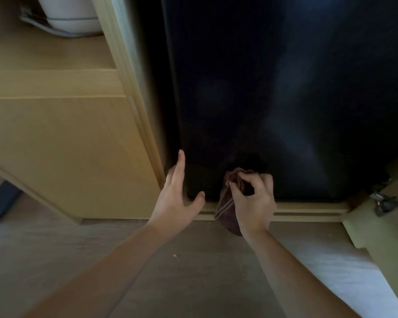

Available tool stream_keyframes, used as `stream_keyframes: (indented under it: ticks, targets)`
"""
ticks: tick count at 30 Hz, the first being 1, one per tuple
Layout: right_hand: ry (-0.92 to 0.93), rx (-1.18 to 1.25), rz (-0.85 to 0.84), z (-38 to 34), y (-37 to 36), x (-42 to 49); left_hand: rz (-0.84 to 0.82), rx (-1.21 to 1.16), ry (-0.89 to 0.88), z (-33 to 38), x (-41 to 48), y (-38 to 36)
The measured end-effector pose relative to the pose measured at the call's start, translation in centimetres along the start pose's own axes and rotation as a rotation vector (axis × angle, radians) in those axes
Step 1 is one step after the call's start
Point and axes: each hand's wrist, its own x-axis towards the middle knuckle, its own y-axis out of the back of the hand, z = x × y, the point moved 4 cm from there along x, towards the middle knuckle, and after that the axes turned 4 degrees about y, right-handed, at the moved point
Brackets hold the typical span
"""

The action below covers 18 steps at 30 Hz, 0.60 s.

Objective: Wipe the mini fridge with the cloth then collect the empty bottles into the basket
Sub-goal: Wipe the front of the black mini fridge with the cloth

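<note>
Your right hand (253, 198) has its fingers (259, 180) clamped on the bunched brown cloth (228, 210), low on the dark mini fridge (285, 99) door. Your left hand (177, 193) lies at the door's left edge, fingers apart. It probably works best to flatten the cloth against the door and wipe upward in overlapping passes, bracing with the left.

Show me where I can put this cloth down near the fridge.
Bare floor stretches in front of the cabinet sill. The wooden shelf at upper left is bare in front of the white container. Crowded at the mini fridge door's lower left, where your left hand and the right hand holding the cloth sit.
</note>
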Motion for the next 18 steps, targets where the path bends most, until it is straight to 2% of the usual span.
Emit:
stream_keyframes:
  ticks: [5,8,12,16,18]
  targets:
    - [0.087,0.155,0.204,-5.5,1.8,3.2,0.029,-0.037,0.002,0.6,-0.8,0.7]
    - [0.174,0.166,0.293,-7.7,2.4,4.6,0.048,-0.015,-0.033,1.0,-1.6,2.0]
    - [0.312,0.036,0.307,-8.0,1.9,4.1,0.064,0.007,-0.048,0.7,-2.7,4.1]
    - [0.309,0.017,0.323,-6.7,0.6,3.3,0.063,-0.026,-0.023,-0.1,-3.5,5.4]
    - [0.301,-0.037,0.256,-5.6,-0.4,2.0,0.055,-0.027,-0.033,-0.2,-4.0,5.8]
